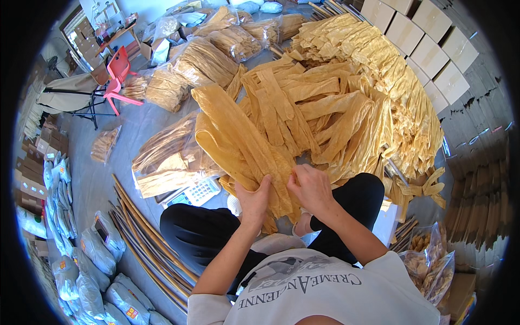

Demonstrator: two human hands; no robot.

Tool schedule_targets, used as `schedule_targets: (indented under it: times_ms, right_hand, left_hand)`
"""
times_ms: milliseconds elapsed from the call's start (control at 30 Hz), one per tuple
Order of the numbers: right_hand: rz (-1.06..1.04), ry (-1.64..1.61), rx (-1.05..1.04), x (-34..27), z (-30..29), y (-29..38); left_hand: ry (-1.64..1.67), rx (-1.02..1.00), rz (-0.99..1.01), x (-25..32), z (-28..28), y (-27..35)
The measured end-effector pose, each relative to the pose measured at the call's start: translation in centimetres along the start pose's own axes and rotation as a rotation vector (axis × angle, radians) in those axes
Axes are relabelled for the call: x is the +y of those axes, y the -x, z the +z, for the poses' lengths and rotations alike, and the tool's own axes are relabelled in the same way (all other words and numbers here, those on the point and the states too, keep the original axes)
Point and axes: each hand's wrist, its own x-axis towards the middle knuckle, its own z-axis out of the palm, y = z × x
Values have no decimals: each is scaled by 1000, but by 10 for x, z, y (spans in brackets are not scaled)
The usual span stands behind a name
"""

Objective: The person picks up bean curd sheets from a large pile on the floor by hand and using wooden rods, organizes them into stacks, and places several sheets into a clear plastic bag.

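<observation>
My left hand (255, 200) grips the near end of a long, folded bundle of yellow dried sheets, likely tofu skin (239, 138), with the thumb on top. At the bundle's right edge, my right hand (312, 187) pinches its side with bent fingertips; what lies under them is hidden. The bundle slants away from me to the upper left, over my lap. Just beyond it lies a loose heap of similar yellow strips (284, 109). To the left, a clear plastic bag of such sheets (170, 158) rests on a scale with a keypad (197, 194).
Bamboo and metal poles (150, 248) lie at my left, near grey parcels (91, 280). A long yellow row of sheets (373, 61) curves along the right, before stacked cartons (430, 53). Filled clear bags (207, 61) and a pink chair (118, 77) stand farther off.
</observation>
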Motion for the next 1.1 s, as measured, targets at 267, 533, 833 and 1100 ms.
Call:
schedule_targets:
  times_ms: [267,533,833,1100]
  right_hand:
    - [-69,-194,-166,19,-10,-11]
    - [-264,-329,-237,31,-19,-15]
    - [530,-1365,-670,39,-21,-13]
    - [579,-1966,-557,30,-9,6]
  left_hand:
    - [-125,-116,96,-1,-7,0]
    - [-161,-215,78,-1,-14,-12]
    - [-107,-210,60,3,-16,-15]
    - [319,-171,-246,22,-16,-19]
